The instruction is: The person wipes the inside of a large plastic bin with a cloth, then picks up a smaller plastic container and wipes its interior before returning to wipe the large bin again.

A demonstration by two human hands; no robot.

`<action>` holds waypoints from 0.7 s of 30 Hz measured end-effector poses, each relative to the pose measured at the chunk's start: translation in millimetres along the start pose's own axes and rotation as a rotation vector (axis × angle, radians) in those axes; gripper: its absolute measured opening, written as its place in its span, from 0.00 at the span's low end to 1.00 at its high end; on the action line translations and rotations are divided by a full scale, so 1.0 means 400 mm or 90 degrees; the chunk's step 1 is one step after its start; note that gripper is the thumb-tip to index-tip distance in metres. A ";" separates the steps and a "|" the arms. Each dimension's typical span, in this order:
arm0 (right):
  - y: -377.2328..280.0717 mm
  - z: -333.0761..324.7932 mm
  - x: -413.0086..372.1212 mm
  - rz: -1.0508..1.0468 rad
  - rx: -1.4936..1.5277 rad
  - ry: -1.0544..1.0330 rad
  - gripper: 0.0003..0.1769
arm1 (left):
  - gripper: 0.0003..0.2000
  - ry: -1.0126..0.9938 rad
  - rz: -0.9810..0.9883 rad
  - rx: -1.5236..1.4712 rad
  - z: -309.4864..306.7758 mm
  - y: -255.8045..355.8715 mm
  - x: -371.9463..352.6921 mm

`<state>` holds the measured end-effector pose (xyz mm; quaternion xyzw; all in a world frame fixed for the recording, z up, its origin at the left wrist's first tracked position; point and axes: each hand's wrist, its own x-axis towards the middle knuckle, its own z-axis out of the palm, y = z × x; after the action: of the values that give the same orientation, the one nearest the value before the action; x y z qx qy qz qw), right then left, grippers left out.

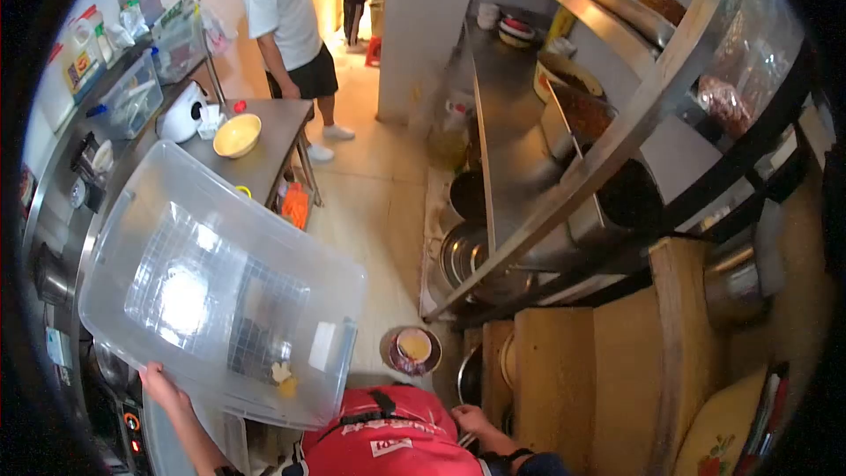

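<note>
We look down over a narrow kitchen. Filling the left centre of the frame is a large clear plastic tub (pixel 220 291), raised and tipped on edge. Our left hand (pixel 161 385), at the lower left, grasps its bottom corner rim, probably to keep the wide tub above the cluttered counter. Our right hand (pixel 471 421) sits low at bottom centre beside wooden boards (pixel 608 370); we cannot tell whether it grips anything. A small bowl (pixel 413 346) rests on the floor just beyond. At upper left another person (pixel 286 13) stands by a table (pixel 273 137) bearing a yellow bowl (pixel 236 135). A steel shelf (pixel 511 123) runs along the right.
</note>
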<state>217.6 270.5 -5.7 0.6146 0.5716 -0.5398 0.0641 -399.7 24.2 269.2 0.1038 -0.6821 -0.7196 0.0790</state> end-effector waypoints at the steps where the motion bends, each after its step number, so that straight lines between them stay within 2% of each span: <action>1: 0.010 0.006 0.014 0.000 0.014 -0.001 0.19 | 0.11 0.002 -0.013 -0.030 0.022 0.026 -0.030; 8: -0.099 -0.015 0.012 -0.034 0.007 0.031 0.17 | 0.14 -0.043 -0.006 -0.067 0.030 0.045 -0.054; 12: -0.046 0.017 0.050 -0.018 0.051 -0.004 0.17 | 0.15 -0.054 -0.007 -0.072 0.039 0.064 -0.080; 15: -0.019 0.023 0.072 -0.029 -0.013 0.044 0.18 | 0.14 -0.062 -0.006 -0.062 0.016 0.023 -0.054; 18: -0.069 0.006 0.016 0.025 -0.046 0.003 0.18 | 0.14 -0.051 0.000 -0.060 0.038 0.052 -0.094; 20: -0.055 0.002 0.023 0.052 0.023 -0.010 0.19 | 0.14 -0.037 0.014 -0.087 0.039 0.055 -0.087; 21: 0.009 0.022 0.050 0.031 -0.010 0.001 0.19 | 0.14 -0.055 0.015 -0.053 0.014 0.026 -0.060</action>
<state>210.5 275.9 -26.2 0.6283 0.5606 -0.5332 0.0821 -378.4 35.1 280.9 0.0608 -0.6556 -0.7501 0.0623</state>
